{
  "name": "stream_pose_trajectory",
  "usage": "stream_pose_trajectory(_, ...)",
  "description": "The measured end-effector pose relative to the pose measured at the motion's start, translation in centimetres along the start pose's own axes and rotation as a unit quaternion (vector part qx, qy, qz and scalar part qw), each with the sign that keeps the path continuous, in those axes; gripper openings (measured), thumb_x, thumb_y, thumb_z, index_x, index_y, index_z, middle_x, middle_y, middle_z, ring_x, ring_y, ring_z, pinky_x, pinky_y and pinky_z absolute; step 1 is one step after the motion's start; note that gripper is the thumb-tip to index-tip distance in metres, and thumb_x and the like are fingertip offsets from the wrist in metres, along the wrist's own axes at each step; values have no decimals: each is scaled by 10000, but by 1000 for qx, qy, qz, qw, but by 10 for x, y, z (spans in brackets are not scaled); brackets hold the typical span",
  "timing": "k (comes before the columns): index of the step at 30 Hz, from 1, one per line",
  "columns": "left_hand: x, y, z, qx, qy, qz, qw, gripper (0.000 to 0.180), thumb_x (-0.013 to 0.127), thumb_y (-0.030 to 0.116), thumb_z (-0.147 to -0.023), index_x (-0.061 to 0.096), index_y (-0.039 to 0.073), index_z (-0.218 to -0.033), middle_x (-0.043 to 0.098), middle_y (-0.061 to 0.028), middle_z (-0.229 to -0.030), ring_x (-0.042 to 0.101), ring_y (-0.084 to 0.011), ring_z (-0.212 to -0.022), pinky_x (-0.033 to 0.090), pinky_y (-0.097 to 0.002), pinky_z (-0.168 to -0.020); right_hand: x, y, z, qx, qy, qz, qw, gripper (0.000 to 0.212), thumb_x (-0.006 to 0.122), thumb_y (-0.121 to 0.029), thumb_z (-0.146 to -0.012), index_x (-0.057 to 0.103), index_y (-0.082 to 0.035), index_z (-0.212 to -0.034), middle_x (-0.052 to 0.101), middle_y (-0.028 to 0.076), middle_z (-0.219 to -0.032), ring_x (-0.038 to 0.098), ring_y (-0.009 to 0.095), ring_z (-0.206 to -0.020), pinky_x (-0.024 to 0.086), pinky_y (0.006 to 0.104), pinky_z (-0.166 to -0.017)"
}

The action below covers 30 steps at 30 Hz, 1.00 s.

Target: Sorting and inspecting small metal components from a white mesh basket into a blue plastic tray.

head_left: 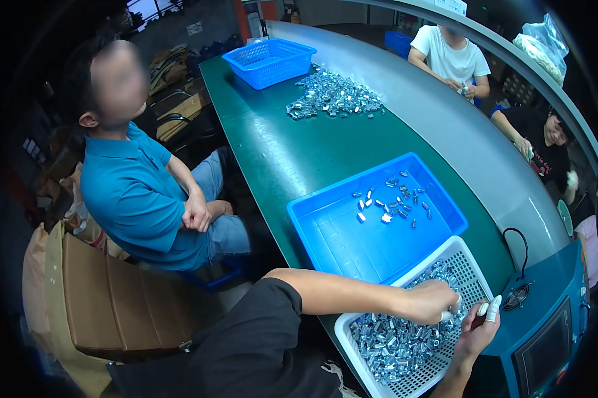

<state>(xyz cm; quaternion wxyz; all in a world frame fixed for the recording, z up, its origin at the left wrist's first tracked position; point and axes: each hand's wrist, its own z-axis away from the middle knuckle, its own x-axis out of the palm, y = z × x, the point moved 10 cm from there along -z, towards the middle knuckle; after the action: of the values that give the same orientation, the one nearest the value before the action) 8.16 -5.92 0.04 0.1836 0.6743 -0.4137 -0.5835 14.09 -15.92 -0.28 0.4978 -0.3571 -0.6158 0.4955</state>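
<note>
My left hand (434, 302) reaches across into a white perforated basket (349, 340), over a heap of small shiny metal pieces (395, 348). Its fingers are curled downward, with white covers on fingertips; anything in them is hidden. By the basket's right rim, my right hand (474, 335) is raised with thumb and fingers drawn together, white covers on the tips. Whether a piece sits between them is too small to tell. Just beyond the basket stands a shallow blue tray (338, 242), with several similar metal pieces (386, 217) scattered inside it.
A teal machine with a screen (543, 348) stands right of the basket. Farther along the green table (265, 152) are a loose metal heap (335, 93) and a blue basket (269, 63). A person in a blue shirt (130, 192) sits left; others work beyond the grey conveyor (438, 132).
</note>
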Motion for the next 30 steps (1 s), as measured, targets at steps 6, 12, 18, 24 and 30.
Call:
stream_pose_trajectory(6, -41, -17, -2, -88, 125, 362, 920, 171, 609, 161, -829, 604, -10, -826, 593, -62, -609, 577, -124, -582, 447, -281, -550, -7, -1, 1, -8, 23, -5, 1000, 352, 376, -333, -947, 484, -60, -753, 401, -10, -492, 299, 41, -356, 217, 187, -319)
stream_pose_trajectory(12, -40, -22, -15, -22, 155, 474, 866, 123, 602, 114, -844, 606, 13, -913, 606, -30, -803, 578, -88, -725, 475, -242, -637, -16, -3, 0, -38, 14, 48, 998, 333, 399, -339, -933, 501, -72, -762, 419, -18, -511, 317, 40, -356, 208, 186, -315)
stream_pose_trajectory(18, -60, -39, 0, -75, 224, 353, 906, 204, 670, 93, -770, 618, 29, -956, 597, -16, -859, 534, -67, -706, 445, -210, -616, 12, 0, -3, 8, -25, 64, 998, 398, 365, -336, -946, 481, -69, -675, 443, 1, -503, 344, 45, -382, 241, 199, -357)
stream_pose_trajectory(24, -56, -13, -9, 2, 195, 154, 969, 247, 703, 13, -716, 612, 29, -945, 553, -27, -827, 508, -87, -711, 422, -214, -633, 2, -7, 1, 9, -52, 70, 996, 400, 345, -327, -954, 449, -84, -653, 477, 20, -512, 344, 38, -384, 260, 169, -362)
stream_pose_trajectory(30, -65, 0, -7, 30, 213, 56, 975, 224, 712, 16, -695, 628, 31, -902, 588, -55, -863, 535, -114, -740, 446, -240, -643, 12, -8, 6, -8, -81, 51, 995, 376, 394, -293, -945, 473, -71, -652, 484, 12, -509, 370, 35, -393, 275, 172, -369)
